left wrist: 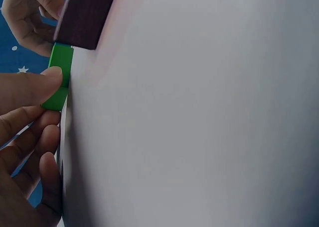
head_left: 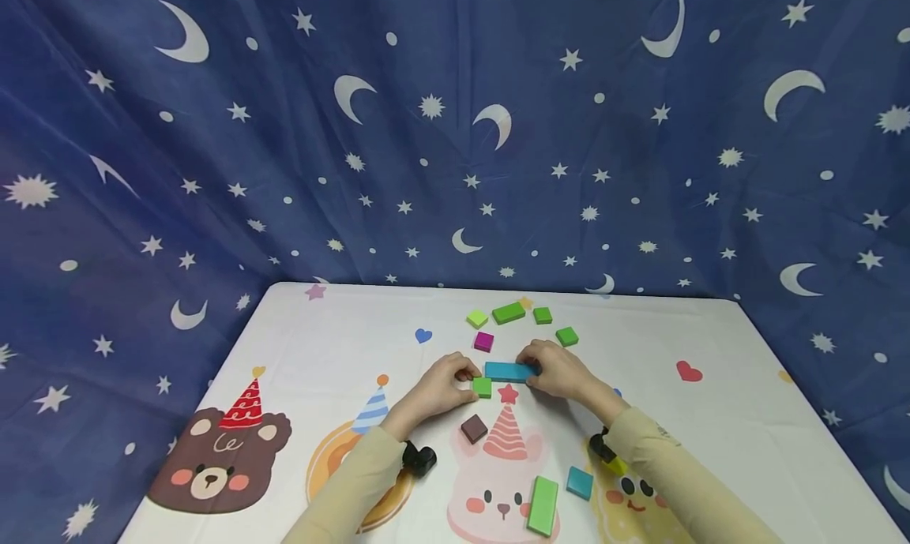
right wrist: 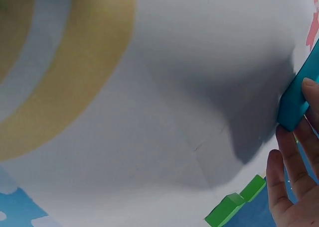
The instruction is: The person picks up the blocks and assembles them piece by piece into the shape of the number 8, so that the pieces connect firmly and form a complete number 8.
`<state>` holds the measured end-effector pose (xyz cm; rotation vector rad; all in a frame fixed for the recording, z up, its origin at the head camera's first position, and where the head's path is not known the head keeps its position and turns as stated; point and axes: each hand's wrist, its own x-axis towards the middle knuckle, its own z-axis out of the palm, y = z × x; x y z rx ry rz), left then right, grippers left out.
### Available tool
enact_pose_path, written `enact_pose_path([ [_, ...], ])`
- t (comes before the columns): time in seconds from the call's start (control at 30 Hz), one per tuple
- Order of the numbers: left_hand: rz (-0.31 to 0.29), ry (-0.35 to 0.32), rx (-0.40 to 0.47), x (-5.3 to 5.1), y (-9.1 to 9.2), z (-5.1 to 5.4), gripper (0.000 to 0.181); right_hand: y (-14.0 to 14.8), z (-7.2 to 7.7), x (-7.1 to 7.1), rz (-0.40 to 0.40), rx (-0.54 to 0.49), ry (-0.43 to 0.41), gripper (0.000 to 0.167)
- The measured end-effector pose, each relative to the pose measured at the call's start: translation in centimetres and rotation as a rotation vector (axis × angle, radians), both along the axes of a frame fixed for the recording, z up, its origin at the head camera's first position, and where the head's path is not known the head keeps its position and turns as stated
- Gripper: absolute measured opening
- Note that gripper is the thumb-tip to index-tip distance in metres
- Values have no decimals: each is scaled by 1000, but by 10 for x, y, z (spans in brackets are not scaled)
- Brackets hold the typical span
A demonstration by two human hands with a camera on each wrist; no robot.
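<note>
Beyond a long green block [head_left: 543,506], a teal block [head_left: 579,482] and a dark brown block [head_left: 474,429] on a white cartoon-print surface [head_left: 711,418], a person's left grip [head_left: 442,384] pinches a small green block [head_left: 482,388] just beside the blue rectangular block [head_left: 503,372] held in the right grip [head_left: 560,369]. Farther back lie a magenta block [head_left: 483,341] and four green blocks [head_left: 509,313], before a star-and-moon curtain [head_left: 455,54].

White counter [head_left: 753,441] with printed figures [head_left: 220,459] carries the following. Clock centre: long blue block [head_left: 505,372]; 12 at head-view top. Lime block [head_left: 477,318] and magenta block [head_left: 484,341]: 11 o'clock. Green bar [head_left: 509,313]: 12. Green block [head_left: 543,315]: 1; second green block [head_left: 566,336]: 2. Small green block [head_left: 482,388]: 8. Brown block [head_left: 474,429]: 7. Teal block [head_left: 579,482]: 5. Light-green bar [head_left: 543,506]: 5:30. Yellow piece [head_left: 618,467], partly hidden: 4.
</note>
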<state>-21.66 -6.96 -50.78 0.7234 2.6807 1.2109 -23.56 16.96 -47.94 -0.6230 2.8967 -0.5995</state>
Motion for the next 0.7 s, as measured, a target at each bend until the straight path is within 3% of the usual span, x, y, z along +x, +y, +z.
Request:
enact_pose_path([
  [0.3,4,-14,0,-2,0,-1,23,8,9,8,-39,-54,-20,35],
  [0.7,1,-16,-5,-1,1,1,23,34,22,27,-28,-145,39,29],
])
